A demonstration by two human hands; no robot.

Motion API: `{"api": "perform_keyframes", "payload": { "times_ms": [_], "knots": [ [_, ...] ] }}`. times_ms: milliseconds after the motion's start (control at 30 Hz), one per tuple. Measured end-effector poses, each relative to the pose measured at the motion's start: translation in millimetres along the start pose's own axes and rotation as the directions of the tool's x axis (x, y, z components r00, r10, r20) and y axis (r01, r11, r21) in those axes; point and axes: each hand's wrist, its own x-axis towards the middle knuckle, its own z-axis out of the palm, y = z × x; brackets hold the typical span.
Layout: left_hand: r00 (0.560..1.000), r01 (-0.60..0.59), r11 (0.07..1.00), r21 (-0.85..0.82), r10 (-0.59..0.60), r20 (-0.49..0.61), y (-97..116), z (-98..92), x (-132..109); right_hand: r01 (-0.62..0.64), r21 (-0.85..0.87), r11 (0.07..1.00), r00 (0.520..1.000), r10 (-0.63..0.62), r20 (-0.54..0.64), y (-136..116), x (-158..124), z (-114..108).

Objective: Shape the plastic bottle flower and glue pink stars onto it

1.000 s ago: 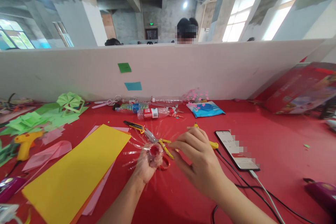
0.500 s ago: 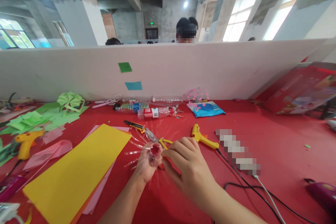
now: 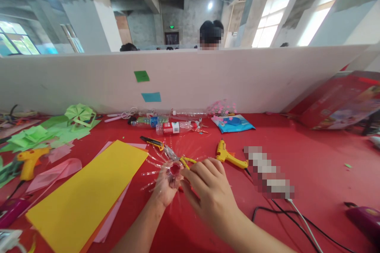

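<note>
A clear cut plastic bottle [image 3: 174, 170], its thin strips fanned outward all round, is gripped by my left hand [image 3: 165, 186] with the neck opening toward me. At the bottle's right side, my right hand [image 3: 209, 184] is closed in a pinch, fingertips against its edge; the exact strip between them is hidden. Just beyond lie scissors [image 3: 187, 161] with yellow handles, partly behind the strips. A yellow and black utility knife [image 3: 152, 141] rests by the scissor blades. To the right of my right hand is a yellow glue gun [image 3: 230, 155] with a black cord.
Yellow card sheets [image 3: 86, 193] lie at left beside green paper pieces [image 3: 38, 136] and a second glue gun [image 3: 31, 162]. Plastic bottles [image 3: 172, 127] and a blue packet [image 3: 234, 123] line the white partition [image 3: 97, 83]. A red box [image 3: 341, 99] stands at right.
My right hand has shifted slightly left and down, staying at the bottle's side. The black glue gun cord has moved a little. My left hand and the bottle barely differ.
</note>
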Motion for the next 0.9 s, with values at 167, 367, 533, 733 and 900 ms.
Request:
{"api": "perform_keyframes", "payload": {
  "times_ms": [167, 367, 533, 733, 900],
  "knots": [
    [0.999, -0.05, 0.998, -0.047, 0.049, -0.014, 0.2, 5.7, -3.1, 0.031, 0.039, 0.999, 0.999, -0.032, 0.028, -2.4, -2.7, 1.0],
    [1.0, -0.03, 0.997, -0.071, 0.031, 0.002, 0.2, 6.8, -3.6, 0.033, 0.076, 0.997, 0.998, -0.038, 0.055, -3.5, -3.3, 2.2],
    [0.996, -0.056, 0.997, -0.059, 0.051, -0.073, 0.4, 8.5, -3.2, 0.001, 0.205, 0.979, 0.996, -0.019, 0.083, -2.5, -0.6, 3.2],
    [0.992, -0.032, 0.999, -0.033, 0.028, -0.122, 1.7, 9.5, -4.5, -0.058, 0.261, 0.964, 0.997, 0.043, 0.064, 2.5, 2.0, 6.4],
    [0.995, -0.042, 0.999, -0.033, 0.039, -0.097, 1.7, 8.7, -2.2, -0.068, 0.259, 0.963, 0.994, 0.043, 0.101, 4.3, 1.5, 8.5]
  ]
}}
